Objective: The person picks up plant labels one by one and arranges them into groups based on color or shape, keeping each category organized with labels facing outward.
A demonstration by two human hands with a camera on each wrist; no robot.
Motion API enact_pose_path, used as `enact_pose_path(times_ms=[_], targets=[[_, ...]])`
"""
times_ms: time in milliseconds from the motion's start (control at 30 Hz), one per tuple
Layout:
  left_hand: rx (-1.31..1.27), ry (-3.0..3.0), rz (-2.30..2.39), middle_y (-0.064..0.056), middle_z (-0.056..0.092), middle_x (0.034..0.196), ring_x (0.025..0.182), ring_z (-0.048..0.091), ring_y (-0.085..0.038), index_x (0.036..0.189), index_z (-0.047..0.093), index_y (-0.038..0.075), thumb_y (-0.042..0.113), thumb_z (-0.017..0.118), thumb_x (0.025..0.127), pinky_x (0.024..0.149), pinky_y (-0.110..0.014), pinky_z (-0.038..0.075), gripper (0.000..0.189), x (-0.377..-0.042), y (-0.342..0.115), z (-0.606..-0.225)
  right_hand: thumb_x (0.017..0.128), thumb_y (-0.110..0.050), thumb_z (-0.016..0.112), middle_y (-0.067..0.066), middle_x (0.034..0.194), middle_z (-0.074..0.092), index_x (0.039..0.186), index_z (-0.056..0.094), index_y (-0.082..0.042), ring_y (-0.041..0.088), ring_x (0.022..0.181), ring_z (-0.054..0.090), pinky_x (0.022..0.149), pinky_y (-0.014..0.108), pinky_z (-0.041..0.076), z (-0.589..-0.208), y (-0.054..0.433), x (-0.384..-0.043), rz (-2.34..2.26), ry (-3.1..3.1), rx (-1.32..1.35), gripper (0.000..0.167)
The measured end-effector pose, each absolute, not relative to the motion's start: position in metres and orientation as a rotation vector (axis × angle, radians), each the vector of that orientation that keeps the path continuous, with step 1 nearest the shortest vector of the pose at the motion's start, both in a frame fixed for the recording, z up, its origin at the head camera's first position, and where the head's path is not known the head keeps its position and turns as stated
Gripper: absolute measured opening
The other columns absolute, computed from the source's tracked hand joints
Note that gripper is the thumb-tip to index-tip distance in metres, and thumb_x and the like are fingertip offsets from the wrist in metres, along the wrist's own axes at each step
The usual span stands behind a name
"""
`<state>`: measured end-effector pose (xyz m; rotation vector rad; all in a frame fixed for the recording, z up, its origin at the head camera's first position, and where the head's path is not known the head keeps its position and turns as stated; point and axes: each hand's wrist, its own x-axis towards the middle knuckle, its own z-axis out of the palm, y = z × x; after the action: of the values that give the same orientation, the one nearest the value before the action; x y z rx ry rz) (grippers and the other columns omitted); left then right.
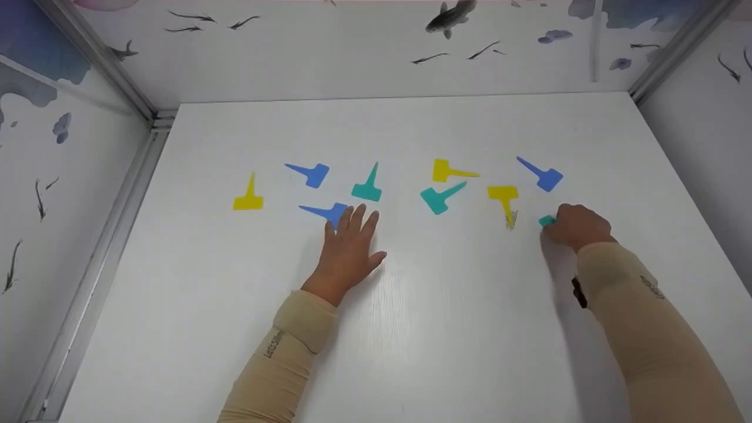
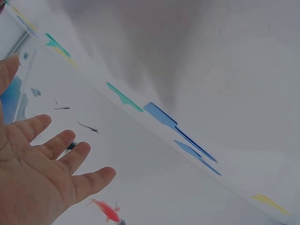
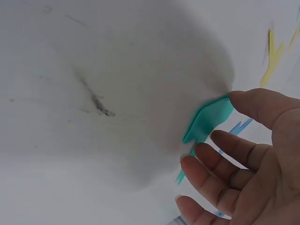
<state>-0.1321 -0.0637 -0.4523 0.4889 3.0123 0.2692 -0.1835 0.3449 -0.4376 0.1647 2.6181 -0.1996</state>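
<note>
Teal T-shaped tag (image 1: 546, 221) is located at R side of white table (image 1: 440, 329), held btwn thumb and curled fingers of R hand (image 1: 578, 226). In right wrist view, its broad end is touched by the thumb tip; stem is partly hidden by fingers. Nr it, twd the L, a yellow T-tag (image 1: 503, 193) is laid stem twd the person, and a blue T-tag (image 1: 550, 180) is placed farther back.

Nr mid-table, a second teal tag (image 1: 436, 201) is set just in front of a second yellow tag (image 1: 440, 170). Farther L, a third teal tag (image 1: 368, 192) is seen, w/ a second blue tag (image 1: 317, 175) beside it. Third blue tag (image 1: 329, 212) is partly covered by fingertips of L hand (image 1: 346, 252) — fingers spread, nothing grasped; whether tag is touched can't be told. Third yellow tag (image 1: 248, 202) is laid at far L, stem pointed away.

Both arms are covered by beige sleeves (image 1: 270, 376). Table is enclosed by white walls (image 1: 329, 64) w/ fish prints.
</note>
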Motion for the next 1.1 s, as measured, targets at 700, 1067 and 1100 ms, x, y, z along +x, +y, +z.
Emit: enact_pose_path(times_ms=[700,1067,1100], targets=[[0.476,2.994,0.251,-0.013,0.027,0.157,0.144,0.021,-0.034,0.152,0.031,0.015,0.046,0.061,0.091,0.11,-0.061,0.023,0.074,-0.13,-0.061,-0.451,0.094,-0.035,0.045,0.009,0.068,0.051,0.077,0.058,-0.001,0.026,0.068,0.05,0.06,0.036,0.044,-0.441,0.336,-0.187,-0.178,2.632,0.259,0.041],[0.53,3.009,0.208,-0.014,0.03,0.155,0.143,0.025,-0.034,0.151,0.032,0.014,0.046,0.059,0.093,0.109,-0.061,0.026,0.072,-0.128,-0.063,-0.454,0.092,-0.041,0.045,0.019,0.086,0.059,0.1,0.059,0.006,0.034,0.08,0.053,0.073,0.053,0.045,-0.44,0.35,-0.19,-0.202,2.656,0.252,0.05],[0.524,3.006,0.214,-0.014,0.03,0.155,0.143,0.025,-0.034,0.151,0.031,0.014,0.046,0.059,0.093,0.109,-0.061,0.026,0.072,-0.128,-0.064,-0.454,0.093,-0.04,0.045,0.024,0.095,0.058,0.108,0.057,0.008,0.038,0.086,0.053,0.078,0.057,0.044,-0.439,0.352,-0.19,-0.212,2.657,0.224,0.053]])
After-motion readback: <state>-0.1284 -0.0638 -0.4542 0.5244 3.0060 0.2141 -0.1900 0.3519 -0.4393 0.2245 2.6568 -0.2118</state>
